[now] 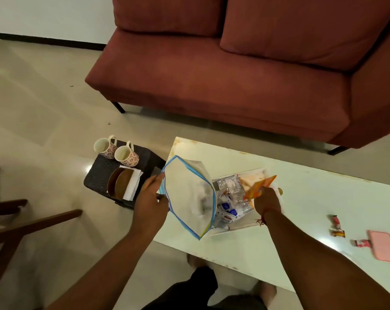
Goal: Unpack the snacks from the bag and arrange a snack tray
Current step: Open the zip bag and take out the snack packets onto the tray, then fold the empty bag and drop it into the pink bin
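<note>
Behind the white table (301,198) a red sofa (234,74) fills the upper part of the frame, and at left centre a dark stool (95,175) carries two mugs (115,149). At lower centre the left hand (150,203) pinches the rim of the open bag (187,193), which is lifted and tilted beside the clear tray (234,229) where silver and blue snacks (229,198) lie. Just right of it the right hand (267,201) has its fingers closed around an orange packet (260,186) above the tray, and at the right edge three small candies (338,229) lie near a pink phone (382,245).

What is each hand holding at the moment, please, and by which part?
The left hand grips the zip bag by the edge of its open mouth. The right hand pinches an orange packet by its lower end.
</note>
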Tool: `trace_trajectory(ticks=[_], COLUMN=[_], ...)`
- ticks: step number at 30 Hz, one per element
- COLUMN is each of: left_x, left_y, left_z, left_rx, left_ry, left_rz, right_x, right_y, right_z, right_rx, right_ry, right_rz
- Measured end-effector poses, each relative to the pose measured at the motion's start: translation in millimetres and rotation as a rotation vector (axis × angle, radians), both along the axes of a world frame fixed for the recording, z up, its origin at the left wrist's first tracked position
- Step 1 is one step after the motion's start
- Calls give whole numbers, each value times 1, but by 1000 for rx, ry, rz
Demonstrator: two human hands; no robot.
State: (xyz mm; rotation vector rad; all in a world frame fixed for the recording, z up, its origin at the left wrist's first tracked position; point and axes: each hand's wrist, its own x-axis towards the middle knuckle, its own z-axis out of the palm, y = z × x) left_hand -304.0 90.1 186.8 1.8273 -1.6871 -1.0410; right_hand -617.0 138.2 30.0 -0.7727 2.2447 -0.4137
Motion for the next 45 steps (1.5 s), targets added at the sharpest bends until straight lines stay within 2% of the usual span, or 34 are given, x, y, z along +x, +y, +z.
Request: trace_trajectory(ticks=[3,6,11,14,21,23,27,32,34,37,40,43,45], left_x=[9,16,18,12,-9,-16,-41,-91,-115,-153,-197,-239,-261], left_y=[-2,-3,-3,-2,23,33,52,74,82,94,104,117,120], left_z=[-6,-11,-13,-11,-2,3,12,20,25,34,49,65,74], left_rx=[-17,-16,-16,-20,-24,-24,-19,-43,-53,-109,-126,-101,-57], left_ry=[21,-8,-20,-8,-34,-38,49,115,148,189,207,250,332], left_rz=[-2,-7,1,32,87,101,172,212,211,184,163,144,103], right_x=[11,26,32,26,21,20,14,-4,-13,-31,-49,-63,-69], right_y=[-6,-6,2,10,25,30,40,56,66,85,106,124,130], right_z=[-9,-16,-15,-15,-20,-11,17,80,112,152,187,212,220], right_rx=[172,243,256,258,251,192,-27,-342,-413,-491,-514,-507,-558], right_ry=[97,264,456,489,172,115,-64,-311,-438,-511,-412,-154,-3], right_rz=[267,480,462,505,735,730,636,369,248,229,350,547,575])
